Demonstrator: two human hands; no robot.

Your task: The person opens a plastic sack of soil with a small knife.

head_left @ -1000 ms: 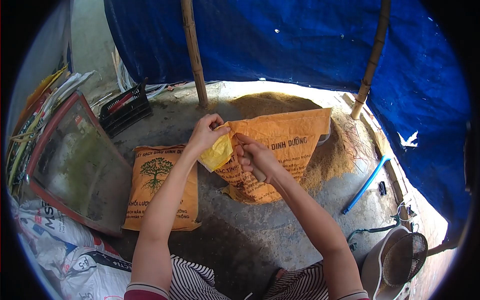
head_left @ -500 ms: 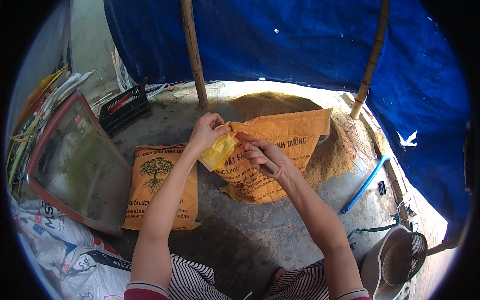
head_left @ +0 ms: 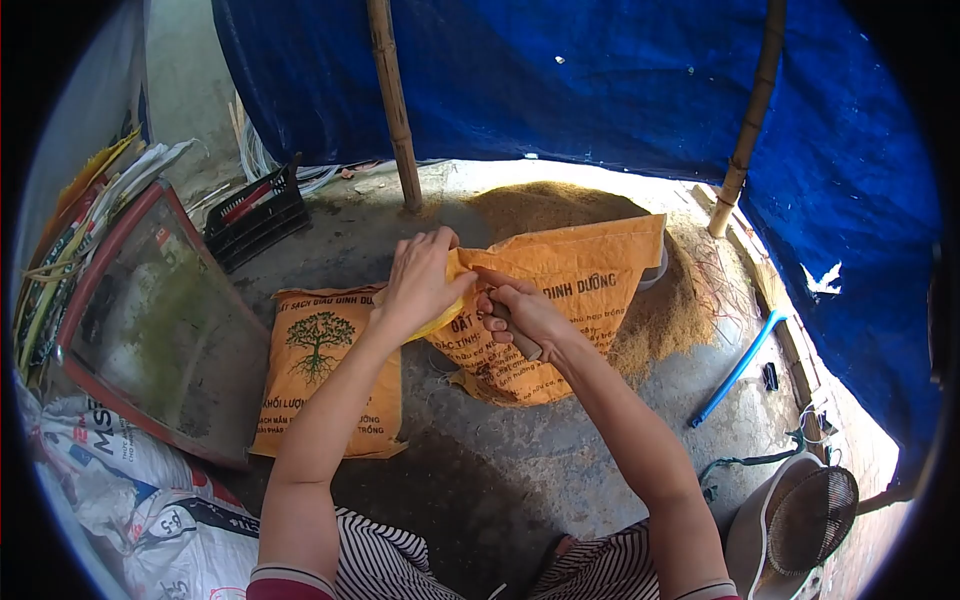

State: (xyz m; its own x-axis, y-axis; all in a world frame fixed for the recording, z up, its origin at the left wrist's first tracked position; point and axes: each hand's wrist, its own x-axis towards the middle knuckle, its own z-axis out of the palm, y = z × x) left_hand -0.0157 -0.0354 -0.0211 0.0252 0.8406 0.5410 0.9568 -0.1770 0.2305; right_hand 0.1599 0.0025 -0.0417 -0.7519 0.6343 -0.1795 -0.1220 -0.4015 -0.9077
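Observation:
An orange printed sack (head_left: 560,310) stands in front of me, its top edge pulled up toward the left. My left hand (head_left: 425,275) grips the upper left corner of this sack, where a yellow piece (head_left: 437,322) shows beneath the fingers. Close beside it, my right hand (head_left: 527,318) is closed round a tool with a wooden handle (head_left: 518,335). The tool's thin far end points at the gripped corner; its exact shape is hard to make out. A second orange sack (head_left: 325,400) with a tree print lies flat on the floor at the left.
Brown loose material (head_left: 655,345) is heaped behind and right of the sack. A blue tube (head_left: 737,370), a grey bucket (head_left: 752,510) and a round sieve (head_left: 812,520) are at the right. A red-framed panel (head_left: 165,330), black crate (head_left: 255,220) and white sacks (head_left: 160,510) line the left.
My left hand has turned over the sack's corner, back upward, now covering more of the yellow piece. My right hand has shifted slightly, still holding the wooden-handled tool.

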